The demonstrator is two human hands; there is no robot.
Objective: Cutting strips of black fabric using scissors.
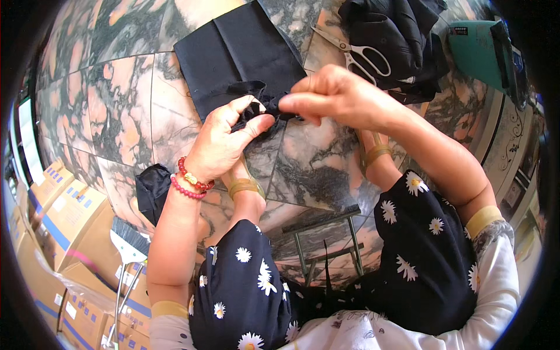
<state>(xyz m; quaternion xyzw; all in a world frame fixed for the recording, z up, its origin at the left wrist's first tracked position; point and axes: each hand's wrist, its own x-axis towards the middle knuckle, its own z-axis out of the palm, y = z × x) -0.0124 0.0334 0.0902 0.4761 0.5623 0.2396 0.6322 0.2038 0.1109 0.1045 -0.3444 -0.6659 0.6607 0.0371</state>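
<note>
My left hand [229, 133] holds a bunched, frayed part of black cloth [251, 114] between thumb and fingers. Right beside it, my right hand [330, 94] pinches dark material at the edge of the same bunch; its fingertips are partly hidden. Beyond both hands, the flat part of a black fabric piece [236, 48] lies spread out, with a crease down its middle. A pair of scissors [350, 49] with white handles rests by a heap of black garments [393, 35], past my right hand.
The floor is marble tile [118, 100]. Cardboard boxes [74, 218] and a broom [129, 240] stand at the left. Another black cloth [153, 188] lies near my left forearm. A teal container [474, 52] is at the far right, and a metal-legged stool [323, 218] shows between my legs.
</note>
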